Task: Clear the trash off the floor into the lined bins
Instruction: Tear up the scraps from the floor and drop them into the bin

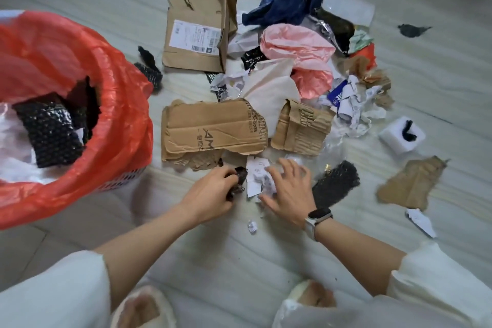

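the pale floor (266, 247) is strewn with torn cardboard pieces (213, 130), crumpled white paper (258, 176), black bubble wrap (335, 184), pink plastic (298, 48) and dark blue plastic (287, 2), beside a red-lined bin (80, 104).

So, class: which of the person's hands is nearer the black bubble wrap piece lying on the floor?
Right. The right hand rests on white paper scraps just left of the black bubble wrap piece; the left hand, gripping a dark scrap, is farther left.
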Demonstrator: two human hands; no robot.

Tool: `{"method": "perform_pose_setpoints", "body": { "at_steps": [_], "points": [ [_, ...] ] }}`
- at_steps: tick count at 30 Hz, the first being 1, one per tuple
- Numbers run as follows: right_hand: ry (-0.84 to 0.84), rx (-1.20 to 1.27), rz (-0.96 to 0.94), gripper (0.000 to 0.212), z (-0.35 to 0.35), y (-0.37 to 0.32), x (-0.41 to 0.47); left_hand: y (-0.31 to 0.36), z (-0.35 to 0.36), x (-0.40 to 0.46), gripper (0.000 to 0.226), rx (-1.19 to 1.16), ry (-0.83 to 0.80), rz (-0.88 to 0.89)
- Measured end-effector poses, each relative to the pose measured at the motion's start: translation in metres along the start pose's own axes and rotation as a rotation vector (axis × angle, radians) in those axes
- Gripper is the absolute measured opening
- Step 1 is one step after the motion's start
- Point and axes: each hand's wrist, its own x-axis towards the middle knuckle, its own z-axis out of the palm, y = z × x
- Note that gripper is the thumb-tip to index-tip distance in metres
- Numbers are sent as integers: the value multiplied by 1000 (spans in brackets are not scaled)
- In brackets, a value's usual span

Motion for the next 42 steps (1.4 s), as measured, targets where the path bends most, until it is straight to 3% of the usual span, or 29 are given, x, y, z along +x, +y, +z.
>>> {"method": "perform_pose_setpoints", "body": {
  "at_steps": [2, 4, 7, 10, 13, 14, 16, 19, 21, 23, 27, 29, 31, 35, 42],
  "points": [
    [-170, 77, 34, 78, 3, 0, -2, 3, -3, 7, 16, -47, 3, -16],
    [-224, 94, 47, 69, 2, -2, -2, 4, -5, 14, 15, -91, 12, -61],
    [-91, 120, 6, 38, -5, 7, -1, 1, -1, 25, 21, -94, 11, -115],
    [93, 345, -18, 32, -13, 23, -7, 2, 3, 30, 21, -98, -30, -115],
    [194, 867, 272, 15, -36, 17, -11, 7, 13, 36, 58, -35, 54, -8],
    [236, 1055, 370, 17, -43, 16, -8, 10, 15, 38, 62, 24, 75, 60],
    [394, 1192, 472, 27, -59, 27, -2, 13, 22, 46, 61, 166, 70, 189],
    [483, 920, 551, 39, -70, 59, 1, 21, 33, 55, 78, 399, -38, 220],
    [374, 647, 602, 43, -60, 77, -1, 22, 37, 59, 87, 404, -148, 164],
    [211, 527, 577, 52, -39, 83, -7, 17, 42, 66, 87, 405, -152, 96],
    [-218, 393, 491, 68, -8, 72, -16, 14, 48, 71, 56, 563, 25, 297],
    [-317, 248, 491, 81, -3, 67, -16, 10, 51, 71, 42, 590, 105, 393],
    [-301, 171, 480, 88, -1, 65, -14, 6, 47, 69, 42, 560, 182, 462],
    [-225, 177, 480, 75, 3, 62, -7, 2, 41, 66, 37, 551, 207, 562],
    [3, 332, 485, 44, 3, 54, -13, -5, 28, 55, 38, 383, 299, 416]
  ]
}}
